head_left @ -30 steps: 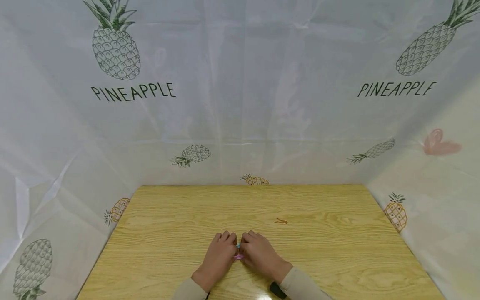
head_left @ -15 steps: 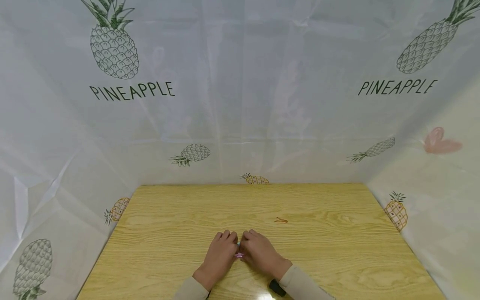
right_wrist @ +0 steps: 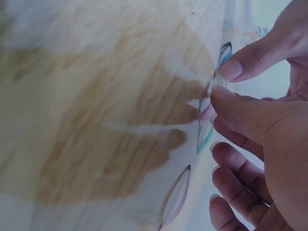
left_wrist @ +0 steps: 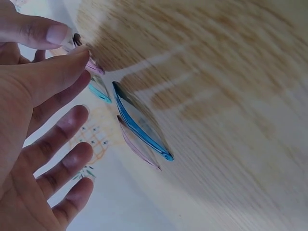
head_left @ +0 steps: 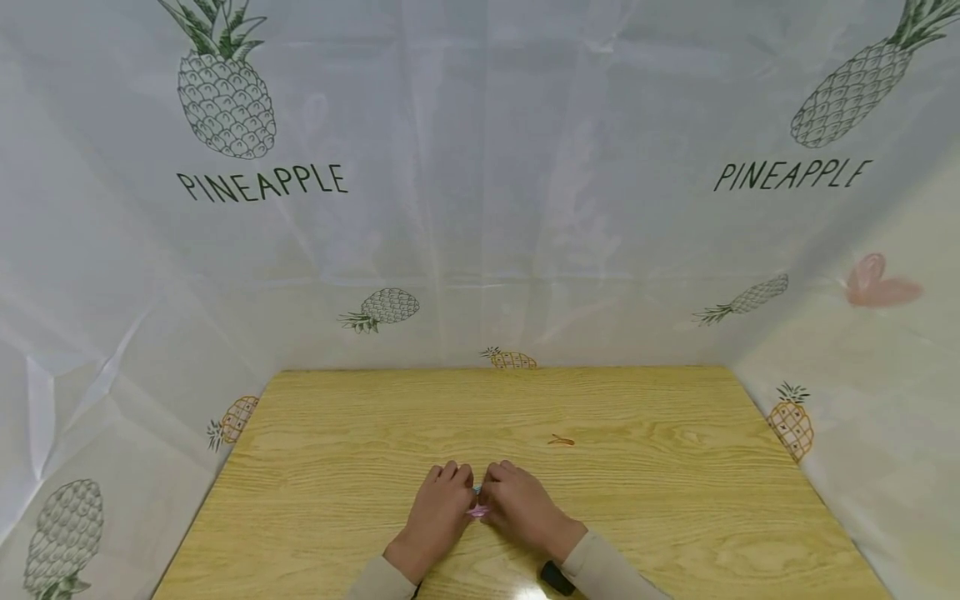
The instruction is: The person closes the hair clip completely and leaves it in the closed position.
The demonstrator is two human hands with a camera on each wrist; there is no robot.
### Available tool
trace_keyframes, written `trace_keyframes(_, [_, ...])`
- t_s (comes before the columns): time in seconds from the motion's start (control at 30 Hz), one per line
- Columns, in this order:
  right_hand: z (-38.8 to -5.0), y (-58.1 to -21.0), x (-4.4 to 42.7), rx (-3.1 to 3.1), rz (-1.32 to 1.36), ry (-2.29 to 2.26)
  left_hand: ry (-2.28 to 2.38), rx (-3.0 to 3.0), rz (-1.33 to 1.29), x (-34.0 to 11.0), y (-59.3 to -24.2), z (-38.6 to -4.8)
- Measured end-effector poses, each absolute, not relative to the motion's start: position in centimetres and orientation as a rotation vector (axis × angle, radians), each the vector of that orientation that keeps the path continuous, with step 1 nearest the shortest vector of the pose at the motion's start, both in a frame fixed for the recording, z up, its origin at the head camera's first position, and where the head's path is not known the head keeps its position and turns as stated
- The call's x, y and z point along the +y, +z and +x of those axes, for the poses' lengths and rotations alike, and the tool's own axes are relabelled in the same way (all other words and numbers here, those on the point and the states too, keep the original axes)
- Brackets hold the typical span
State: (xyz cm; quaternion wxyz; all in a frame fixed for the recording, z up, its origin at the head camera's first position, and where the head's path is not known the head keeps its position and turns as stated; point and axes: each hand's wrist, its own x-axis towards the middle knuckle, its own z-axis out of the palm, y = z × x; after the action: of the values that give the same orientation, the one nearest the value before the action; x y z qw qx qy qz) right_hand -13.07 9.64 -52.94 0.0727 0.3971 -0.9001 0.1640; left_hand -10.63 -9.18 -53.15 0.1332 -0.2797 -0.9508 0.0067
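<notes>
In the head view my left hand [head_left: 440, 510] and right hand [head_left: 522, 508] meet near the table's front middle. Between them show a thin pink loop [head_left: 478, 511] and a bit of blue [head_left: 477, 490]. Thumb and forefinger of each hand pinch a small thin piece, mostly hidden by the fingertips; the other fingers are loosely bent. In the left wrist view, a slim blue loop [left_wrist: 139, 130] and another pink loop [left_wrist: 139, 148] lie on the table beyond the fingers. A teal piece [left_wrist: 99, 93] sits closer to them. A dark-edged, leaf-shaped loop [right_wrist: 175, 197] lies below in the right wrist view.
A thin brown loop [head_left: 561, 440] lies farther back on the wood-grain table [head_left: 337, 417]. Beside the right sleeve is a black object [head_left: 556, 578], partly covered. White pineapple-print sheeting [head_left: 480, 208] rises behind the table and along both sides.
Both hands stay almost in place, fingertips together. The pink loop between them has shifted and changed outline slightly, and less blue shows than a second ago. The brown loop has not moved.
</notes>
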Motion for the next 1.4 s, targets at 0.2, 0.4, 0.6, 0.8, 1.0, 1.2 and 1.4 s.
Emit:
trace_keyframes(0.2, [-13.2,-52.7,10.7,-2.669,1.144,0.538,0.001,-2.752,-0.821,-8.8,-52.8,-10.7])
trace_keyframes(0.4, [-13.7,-52.7,12.2,-2.592,1.054,0.549,-0.166,-2.766,-0.822,-8.1,-52.4,-11.2])
trace_keyframes(0.6, [-14.1,-52.9,14.0,-2.562,0.916,0.601,-0.274,-2.809,-0.779,-6.9,-52.3,-11.9])
trace_keyframes(0.8, [-14.7,-53.0,15.9,-2.538,0.766,0.582,-0.316,-2.794,-0.719,-5.0,-52.1,-12.9])
trace_keyframes(1.0, [-15.4,-53.0,17.5,-2.500,0.645,0.586,-0.322,-2.812,-0.653,-3.1,-51.8,-13.8])
trace_keyframes(1.2, [-16.0,-53.1,18.9,-2.478,0.567,0.596,-0.347,-2.866,-0.600,-1.7,-51.8,-14.8])
trace_keyframes(1.4, [-16.5,-53.3,20.0,-2.504,0.510,0.597,-0.359,-2.878,-0.570,-0.6,-52.0,-15.7])
